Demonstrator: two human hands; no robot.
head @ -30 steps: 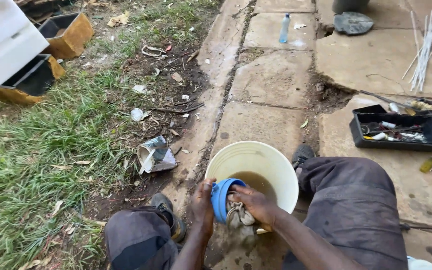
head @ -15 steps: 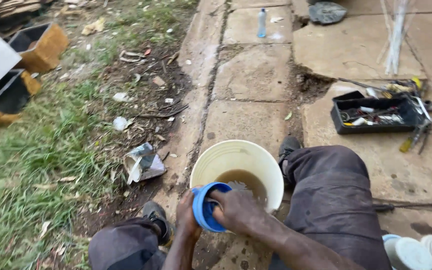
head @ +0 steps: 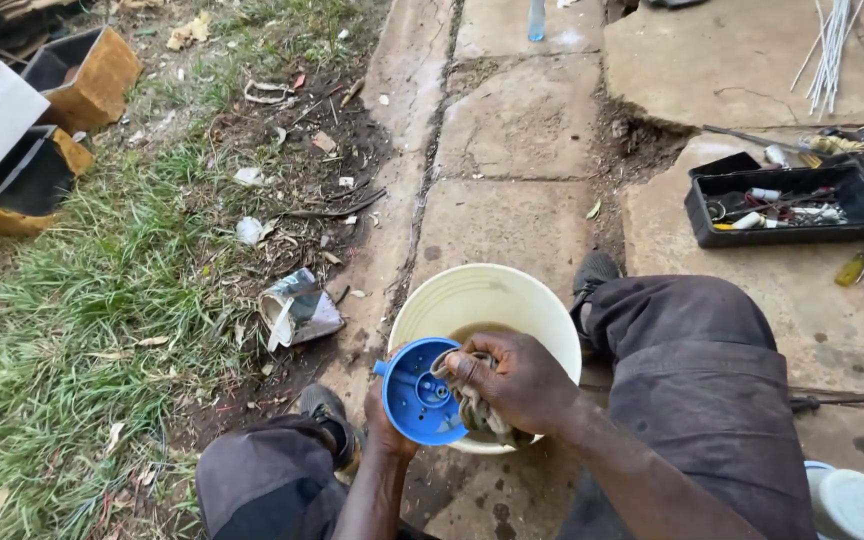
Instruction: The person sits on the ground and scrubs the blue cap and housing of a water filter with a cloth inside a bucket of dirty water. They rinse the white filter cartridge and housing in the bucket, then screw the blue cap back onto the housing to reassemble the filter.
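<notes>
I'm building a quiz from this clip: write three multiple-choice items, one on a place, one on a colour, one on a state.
1. Where is the black tool tray? A on the grass; B on the concrete slab to the right; C inside the bucket.
2. What colour is the round plastic part? A blue; B red; C green.
3. What is the right hand doing? A hanging empty; B pressing a wet rag against the part; C gripping a screwdriver.

B: it lies on paving. A: blue, held by the left hand over the cream bucket. B: fingers clutch the rag.

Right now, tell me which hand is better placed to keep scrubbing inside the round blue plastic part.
Right. The right hand already presses a grey rag against the round blue plastic part; the left hand grips it from below, steadying it.
</notes>
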